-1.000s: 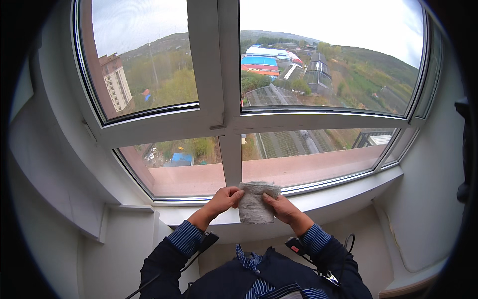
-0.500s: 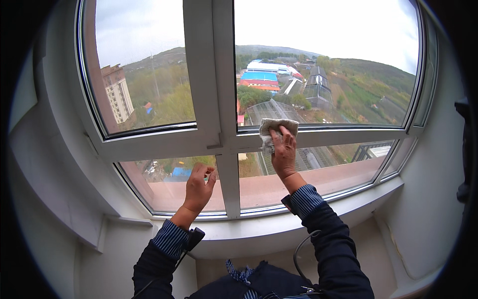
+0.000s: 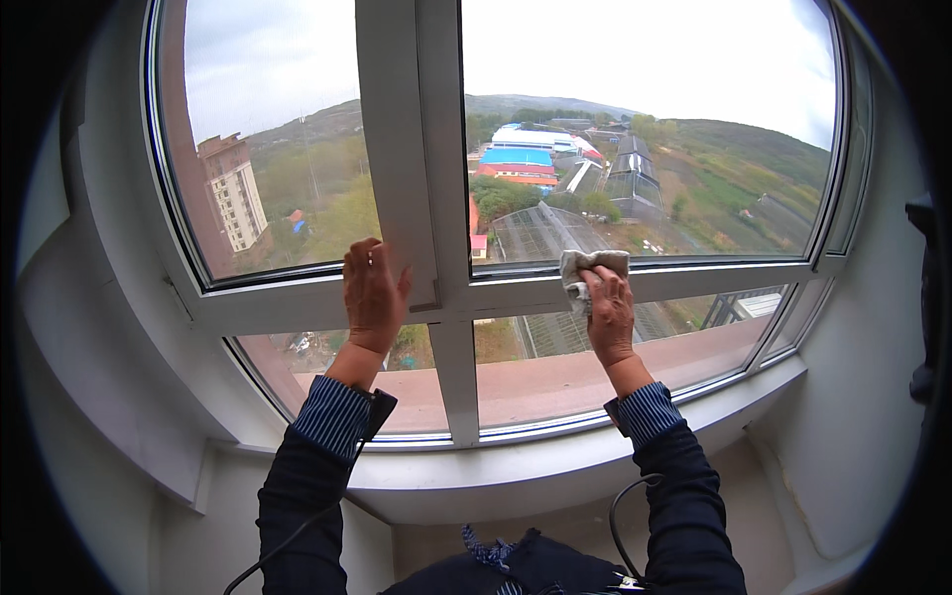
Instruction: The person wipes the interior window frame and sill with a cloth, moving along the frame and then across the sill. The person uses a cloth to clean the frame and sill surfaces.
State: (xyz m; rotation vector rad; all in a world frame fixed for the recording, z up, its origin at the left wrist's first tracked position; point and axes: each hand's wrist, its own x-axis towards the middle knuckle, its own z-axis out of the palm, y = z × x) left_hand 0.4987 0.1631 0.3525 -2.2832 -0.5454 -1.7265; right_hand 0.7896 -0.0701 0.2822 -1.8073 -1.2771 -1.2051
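We grasp the grey cloth [image 3: 574, 277] in our right hand [image 3: 610, 309], at the white crossbar [image 3: 719, 284] under the large right pane [image 3: 645, 59]. Our left hand [image 3: 375, 297] is free, fingers loosely bent, before the left sash; we cannot tell if it touches. Outside, we see a blue roof [image 3: 518, 157].
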